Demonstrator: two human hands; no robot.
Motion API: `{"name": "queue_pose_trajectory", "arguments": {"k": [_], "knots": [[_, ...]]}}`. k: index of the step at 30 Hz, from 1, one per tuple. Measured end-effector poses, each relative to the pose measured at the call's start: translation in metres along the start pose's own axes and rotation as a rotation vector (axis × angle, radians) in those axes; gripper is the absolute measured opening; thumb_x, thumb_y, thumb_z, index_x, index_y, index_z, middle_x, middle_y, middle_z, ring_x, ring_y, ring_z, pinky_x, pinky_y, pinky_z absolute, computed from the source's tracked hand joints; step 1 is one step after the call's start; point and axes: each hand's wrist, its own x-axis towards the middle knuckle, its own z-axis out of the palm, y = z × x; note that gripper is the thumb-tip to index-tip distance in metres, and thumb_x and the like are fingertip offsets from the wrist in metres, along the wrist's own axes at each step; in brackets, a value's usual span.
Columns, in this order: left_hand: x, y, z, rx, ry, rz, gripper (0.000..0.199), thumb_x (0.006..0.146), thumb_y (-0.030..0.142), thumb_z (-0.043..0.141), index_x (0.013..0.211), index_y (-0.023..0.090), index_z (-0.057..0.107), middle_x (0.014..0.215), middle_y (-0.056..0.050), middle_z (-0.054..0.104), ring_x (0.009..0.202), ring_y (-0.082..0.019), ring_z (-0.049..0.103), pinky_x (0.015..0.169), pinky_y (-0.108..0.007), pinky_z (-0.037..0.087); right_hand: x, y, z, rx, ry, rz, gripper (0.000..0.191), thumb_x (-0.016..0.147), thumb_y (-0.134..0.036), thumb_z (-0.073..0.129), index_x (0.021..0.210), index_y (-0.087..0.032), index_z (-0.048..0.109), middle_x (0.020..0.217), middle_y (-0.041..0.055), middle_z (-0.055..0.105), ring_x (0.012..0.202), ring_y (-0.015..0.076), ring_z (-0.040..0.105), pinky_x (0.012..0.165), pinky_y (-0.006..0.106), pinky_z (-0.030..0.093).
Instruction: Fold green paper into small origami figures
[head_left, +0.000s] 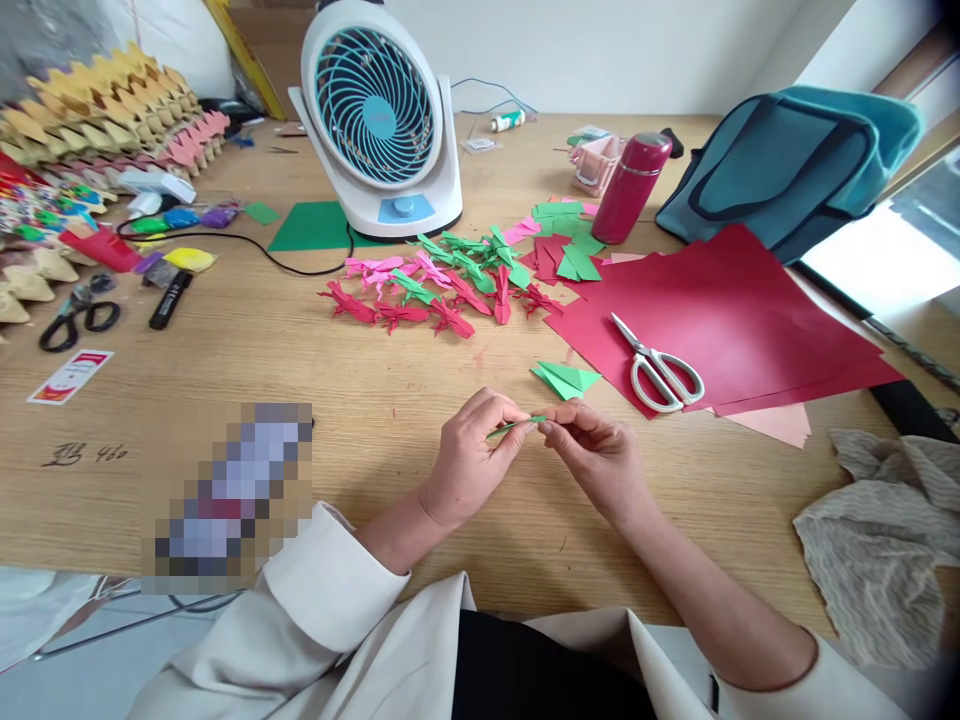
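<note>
Between the fingertips of both hands is a small folded piece of green paper [498, 432], seen nearly edge-on. My left hand [480, 450] pinches its left part with thumb and forefinger. My right hand [596, 455] is closed on its right end, the thumb pressed to the fingers. Just beyond the hands lies another folded green paper piece [564, 380], pointed at its ends. Farther off, folded paper figures in red [451, 318], green [480, 262] and pink [375, 270] lie in a loose group.
White-handled scissors [666, 378] rest on large red sheets [750, 310] at the right. Behind stand a fan [379, 120], a red flask [632, 190] and a blue bag [787, 165]. Black scissors [79, 315] and a marker [171, 300] lie left; a crumpled cloth [877, 540] lies right.
</note>
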Motion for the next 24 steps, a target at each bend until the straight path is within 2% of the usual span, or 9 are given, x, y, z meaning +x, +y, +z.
{"name": "queue_pose_trajectory", "arguments": {"k": [7,16,24], "knots": [[-0.0011,0.0008,0.0009,0.012,0.005,0.01,0.01,0.089,0.013,0.061,0.082,0.02,0.06,0.083,-0.003,0.064,0.081,-0.014,0.062,0.075,-0.026,0.048,-0.0004,0.0012,0.0013,0.076,0.004,0.013,0.013,0.084,-0.035,0.072,0.087,-0.023,0.073,0.079,0.002,0.062,0.071,0.015,0.055,0.064,0.029,0.046],[-0.0014,0.0012,0.0041,-0.017,0.017,-0.02,0.011,0.086,0.011,0.062,0.079,0.019,0.059,0.08,-0.001,0.063,0.076,-0.012,0.06,0.071,-0.024,0.048,-0.0022,-0.0014,0.0027,-0.042,0.038,-0.071,0.01,0.087,-0.03,0.068,0.081,-0.022,0.068,0.081,0.0023,0.062,0.073,0.015,0.057,0.066,0.03,0.048],[-0.0016,0.0019,0.0093,-0.135,-0.008,-0.235,0.01,0.084,0.019,0.066,0.076,0.018,0.06,0.078,-0.001,0.064,0.073,-0.012,0.061,0.065,-0.022,0.048,-0.0016,-0.003,0.0049,-0.101,0.088,-0.086,0.012,0.087,-0.033,0.066,0.082,-0.022,0.066,0.081,0.0024,0.061,0.073,0.0154,0.058,0.069,0.03,0.05]]}}
